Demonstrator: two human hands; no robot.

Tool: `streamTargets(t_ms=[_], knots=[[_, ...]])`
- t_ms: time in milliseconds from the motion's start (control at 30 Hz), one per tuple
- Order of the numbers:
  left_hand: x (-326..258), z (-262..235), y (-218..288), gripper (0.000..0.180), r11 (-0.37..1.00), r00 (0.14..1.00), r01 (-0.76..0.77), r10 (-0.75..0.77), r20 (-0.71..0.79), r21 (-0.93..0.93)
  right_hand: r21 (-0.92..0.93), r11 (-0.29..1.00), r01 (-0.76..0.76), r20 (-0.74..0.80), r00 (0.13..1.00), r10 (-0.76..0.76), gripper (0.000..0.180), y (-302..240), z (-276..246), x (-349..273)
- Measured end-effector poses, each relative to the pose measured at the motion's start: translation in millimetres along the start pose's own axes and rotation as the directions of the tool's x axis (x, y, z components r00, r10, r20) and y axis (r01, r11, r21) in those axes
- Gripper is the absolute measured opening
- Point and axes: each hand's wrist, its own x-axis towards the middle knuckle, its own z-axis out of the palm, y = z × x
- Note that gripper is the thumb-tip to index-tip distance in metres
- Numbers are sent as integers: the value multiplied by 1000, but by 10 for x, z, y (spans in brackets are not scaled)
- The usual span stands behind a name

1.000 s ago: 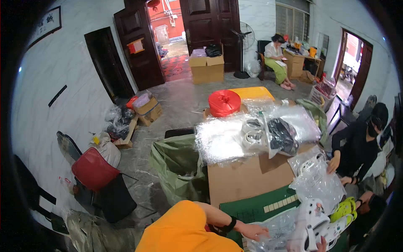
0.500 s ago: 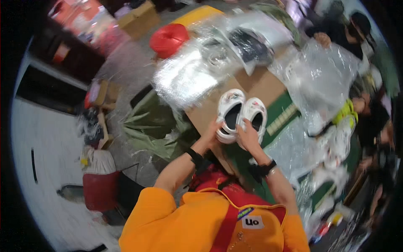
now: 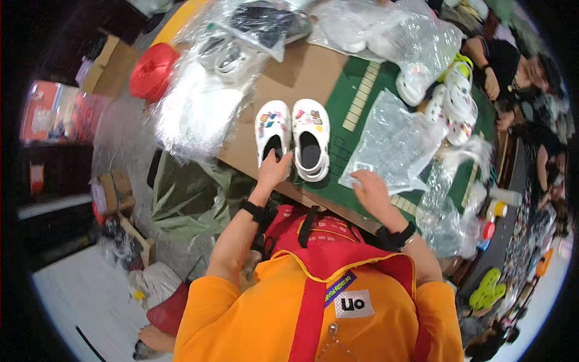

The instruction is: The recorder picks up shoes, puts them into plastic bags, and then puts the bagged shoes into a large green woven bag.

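Two white clogs decorated with colourful charms lie side by side, toes pointing away from me: a left clog (image 3: pixel 272 123) and a right clog (image 3: pixel 310 139). My left hand (image 3: pixel 274 170) is closed on the heel of the left clog, fingers at its dark foot opening. The right clog lies untouched, its heel strap folded back. My right hand (image 3: pixel 372 194) is at the near-left corner of a flat clear plastic bag (image 3: pixel 389 145), beside its small white label. Its fingers look slightly apart, and I see nothing gripped between them.
Brown cardboard (image 3: pixel 295 75) covers part of the green table (image 3: pixel 338 145). Clear wrapping (image 3: pixel 187 102) and a red bundle (image 3: pixel 154 72) are at the left. Bagged white clogs (image 3: pixel 461 105) lie on the right. Another person's arm (image 3: pixel 490 78) reaches in at the far right.
The clogs, held together in both hands before, now rest on the table side by side. My right hand has left them and moved right to the plastic bag. The whole view has turned.
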Motion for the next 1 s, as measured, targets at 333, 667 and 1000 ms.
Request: streamTargets(t_ms=[333,667,1000], knots=[[307,389,623,65,958,985,49,2,-175,284,-462,849,-254,-255,956,147,15,1084,-297,-942],[281,31,14,24,935,967,-225,180,-180,-274,-398,893,-209,-60,978,202,12,1517,-371,-780],[-390,-396,707,31,880,853,-99,316,416,-465,-466,883,52,-241,953,-183,43,1287,-504,-446]])
